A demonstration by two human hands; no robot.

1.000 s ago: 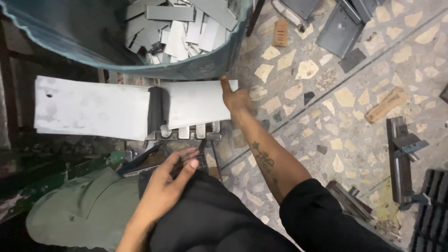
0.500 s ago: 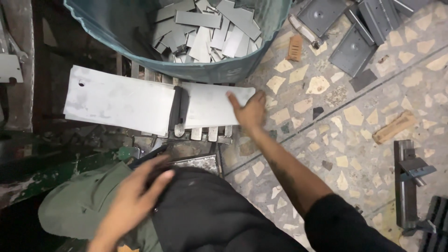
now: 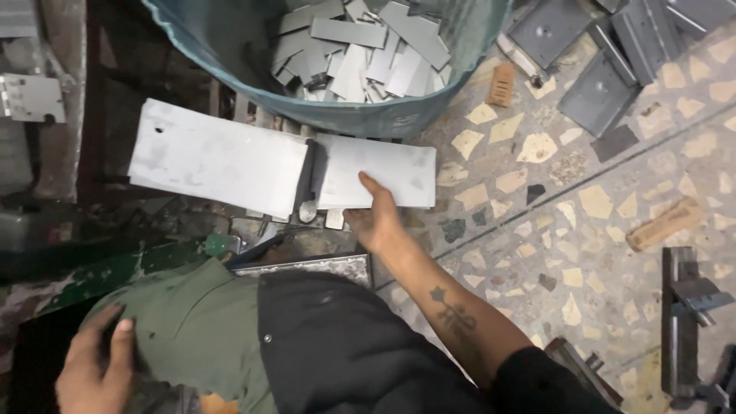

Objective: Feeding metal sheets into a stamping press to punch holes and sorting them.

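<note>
A long pale metal sheet lies flat across a low frame, with a dark bar crossing it near the middle. My right hand grips the near edge of the sheet's right part, fingers on top. A tattoo shows on that forearm. My left hand rests with fingers spread on my green trouser leg at the lower left and holds nothing. A dark cloth covers my lap.
A blue-green drum just beyond the sheet holds several cut metal strips. Dark metal plates lie at the top right on the terrazzo floor, with a wooden block, a small brick and a metal fixture.
My right hand slid from the sheet's right end to its near edge. My left hand dropped from my lap down to the left onto the green trouser leg.
</note>
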